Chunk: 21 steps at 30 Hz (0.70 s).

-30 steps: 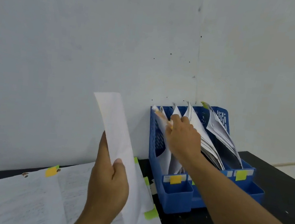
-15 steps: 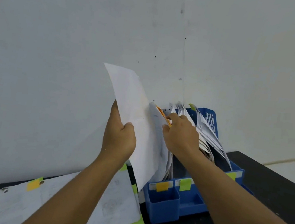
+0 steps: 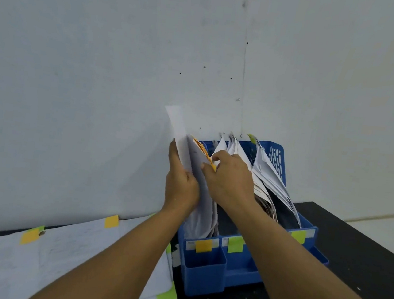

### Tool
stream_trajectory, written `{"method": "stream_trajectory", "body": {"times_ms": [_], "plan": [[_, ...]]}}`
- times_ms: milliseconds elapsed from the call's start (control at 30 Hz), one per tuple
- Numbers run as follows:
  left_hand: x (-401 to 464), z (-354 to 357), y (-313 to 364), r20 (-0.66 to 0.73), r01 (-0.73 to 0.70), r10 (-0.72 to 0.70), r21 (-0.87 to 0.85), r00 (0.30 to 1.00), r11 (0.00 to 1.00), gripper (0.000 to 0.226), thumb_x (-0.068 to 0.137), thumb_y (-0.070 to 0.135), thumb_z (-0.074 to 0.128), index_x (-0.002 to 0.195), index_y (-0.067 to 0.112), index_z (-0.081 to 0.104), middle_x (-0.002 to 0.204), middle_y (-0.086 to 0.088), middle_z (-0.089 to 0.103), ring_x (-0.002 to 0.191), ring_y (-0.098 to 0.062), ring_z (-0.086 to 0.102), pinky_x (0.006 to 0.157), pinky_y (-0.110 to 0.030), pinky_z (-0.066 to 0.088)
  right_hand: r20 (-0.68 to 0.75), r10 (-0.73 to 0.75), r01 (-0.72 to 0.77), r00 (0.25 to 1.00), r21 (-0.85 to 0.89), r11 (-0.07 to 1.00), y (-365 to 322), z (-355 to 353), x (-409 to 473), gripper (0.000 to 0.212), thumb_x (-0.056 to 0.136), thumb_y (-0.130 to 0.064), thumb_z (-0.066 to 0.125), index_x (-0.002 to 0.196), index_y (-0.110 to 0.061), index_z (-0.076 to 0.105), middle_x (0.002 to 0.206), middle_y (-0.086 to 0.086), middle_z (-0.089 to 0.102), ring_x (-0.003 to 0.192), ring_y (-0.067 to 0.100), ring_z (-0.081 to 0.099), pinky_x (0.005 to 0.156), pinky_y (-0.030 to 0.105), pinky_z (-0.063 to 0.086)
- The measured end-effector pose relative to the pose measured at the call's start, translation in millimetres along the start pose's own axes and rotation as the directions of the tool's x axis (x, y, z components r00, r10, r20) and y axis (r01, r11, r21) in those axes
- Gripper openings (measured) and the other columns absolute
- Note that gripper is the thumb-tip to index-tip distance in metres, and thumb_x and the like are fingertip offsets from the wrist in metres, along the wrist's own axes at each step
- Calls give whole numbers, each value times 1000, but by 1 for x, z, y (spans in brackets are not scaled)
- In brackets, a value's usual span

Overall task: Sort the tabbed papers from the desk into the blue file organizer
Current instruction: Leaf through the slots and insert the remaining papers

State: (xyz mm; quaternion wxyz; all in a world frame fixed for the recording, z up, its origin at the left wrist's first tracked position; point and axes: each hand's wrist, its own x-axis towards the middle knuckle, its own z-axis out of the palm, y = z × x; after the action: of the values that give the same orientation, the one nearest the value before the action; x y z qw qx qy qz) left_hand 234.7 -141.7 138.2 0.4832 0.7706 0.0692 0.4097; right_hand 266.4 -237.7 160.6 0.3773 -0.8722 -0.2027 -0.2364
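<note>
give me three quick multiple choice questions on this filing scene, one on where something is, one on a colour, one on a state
1. Where does the blue file organizer stand?
A. On the black desk, against the wall
B. On the floor
C. On a shelf

2. What colour is the label on the organizer's leftmost slot?
A. Pink
B. Orange-yellow
C. Blue

3. What is the left hand doing?
A. Resting flat on the desk
B. Hanging empty
C. Gripping a white sheet at the leftmost slot

Answers:
1. A, its base sits on the dark desk by the wall.
2. B, the orange-yellow label hangs on that slot's front.
3. C, its fingers close on the sheet while the right hand holds filed papers aside.
</note>
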Motion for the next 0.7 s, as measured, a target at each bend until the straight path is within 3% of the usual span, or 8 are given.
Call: {"method": "stream_trajectory", "body": {"times_ms": [100,233,300,400,567,633,700], "plan": [[0,7,-18,78,-8,11,-46,997,999,65,101,13,44,152,31,7,99,18,43,81,10,48,69,-15,44,-5,4,-4,1000,25,1000,1,1,-1,37,98,-46,55,125,-22,57,101,-3,47,86,16,49,74,27,35],[-13,9,-34,73,47,-45,-33,996,998,64,99,8,44,150,28,10,100,15,47,84,5,51,71,-15,44,-11,-1,1,1000,37,999,1,3,0,39,97,-49,55,124,-22,58,101,-2,48,85,16,50,73,27,37],[-23,7,-40,80,87,-86,-2,993,996,63,99,6,42,151,25,10,108,11,48,89,-1,52,78,-22,44,-15,6,-5,1000,46,999,2,4,1,40,96,-51,55,124,-22,58,104,-1,51,87,16,52,73,28,39],[-33,5,-48,129,177,-177,17,976,984,59,104,16,34,151,35,3,118,9,47,110,-13,50,84,-27,41,-8,10,-9,1000,53,999,1,7,3,42,95,-54,55,123,-23,58,106,-1,52,89,16,53,74,28,40],[-35,-9,-48,219,256,-242,-36,945,966,76,99,19,51,152,33,-3,135,-3,46,109,-17,51,93,-35,49,-3,7,-7,1000,8,1000,-4,11,-1,43,95,-56,54,124,-24,57,116,3,56,92,17,55,75,30,43],[-36,-20,-48,265,247,-219,-76,939,966,82,95,20,59,151,31,1,140,3,48,115,-12,54,92,-31,51,5,-1,1,1000,-19,1000,-6,13,-6,44,94,-57,54,125,-25,57,118,3,54,93,18,54,74,31,42],[-44,-37,-47,315,234,-201,-71,928,970,84,91,22,66,150,31,7,141,14,44,116,-5,52,80,-15,51,8,-21,21,1000,-33,999,-8,15,-13,47,94,-59,53,126,-25,55,121,3,52,94,19,54,72,30,41]]}}
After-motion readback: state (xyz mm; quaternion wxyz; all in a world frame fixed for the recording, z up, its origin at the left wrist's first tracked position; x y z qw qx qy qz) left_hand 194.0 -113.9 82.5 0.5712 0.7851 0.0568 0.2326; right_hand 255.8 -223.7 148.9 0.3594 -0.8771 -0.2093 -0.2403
